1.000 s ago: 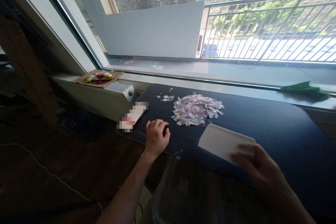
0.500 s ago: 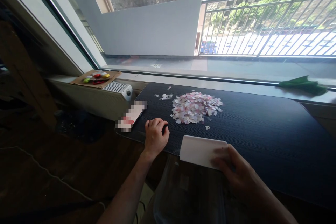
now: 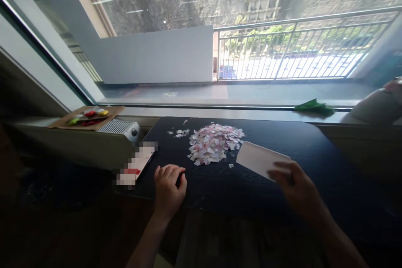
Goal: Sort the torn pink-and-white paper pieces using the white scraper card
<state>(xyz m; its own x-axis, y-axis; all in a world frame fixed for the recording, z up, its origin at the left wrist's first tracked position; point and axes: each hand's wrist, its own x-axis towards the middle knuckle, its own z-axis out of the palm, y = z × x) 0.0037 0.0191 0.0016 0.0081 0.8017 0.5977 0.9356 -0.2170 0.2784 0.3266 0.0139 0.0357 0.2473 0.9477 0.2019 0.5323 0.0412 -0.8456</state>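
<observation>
My right hand (image 3: 287, 178) grips a white flat board (image 3: 262, 160) by its right end, thumb on the near side. The board is tilted above the dark table (image 3: 220, 190), its left corner close to the right side of a heap of small paper pieces (image 3: 215, 142). These pieces are white and pinkish and cut small. My left hand (image 3: 170, 188) rests near the table's front edge, left of and below the heap. Its fingers are curled in towards the thumb, with only a dark gap showing between them; the palm is hidden.
A partly blurred-out flat pale thing (image 3: 143, 163) lies at the table's left edge. Loose scraps (image 3: 182, 133) lie left of the heap. Cardboard with colourful items (image 3: 116, 111) and a white slotted device (image 3: 121, 127) sit left. A green thing (image 3: 315, 107) lies on the windowsill.
The white board has moved from the table's front edge up and right, closer to the heap, and is tilted more. My left hand keeps its pose. The view has shifted right and up.
</observation>
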